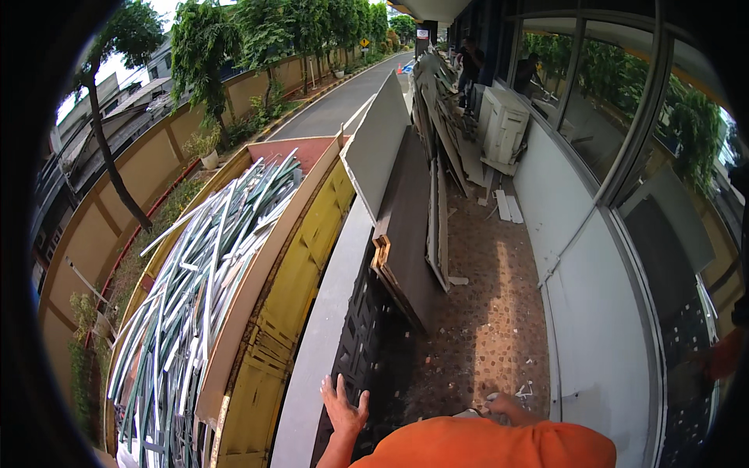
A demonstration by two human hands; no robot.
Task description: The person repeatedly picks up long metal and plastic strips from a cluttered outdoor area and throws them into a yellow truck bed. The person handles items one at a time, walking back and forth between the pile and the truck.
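Leafy trees (207, 58) and a beige perimeter wall (74, 269) line the far side of a grey asphalt road (328, 109), with a white-potted plant (209, 160) near the wall. On the right, a dirty white outdoor air-conditioner unit (502, 121) stands beside framed window panes (605, 97), near a person in dark clothes (470, 61).

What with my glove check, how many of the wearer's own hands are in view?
2: the left hand, spread open by the gray ledge, contact unclear; the right hand just beyond the orange shirt, only partly visible.
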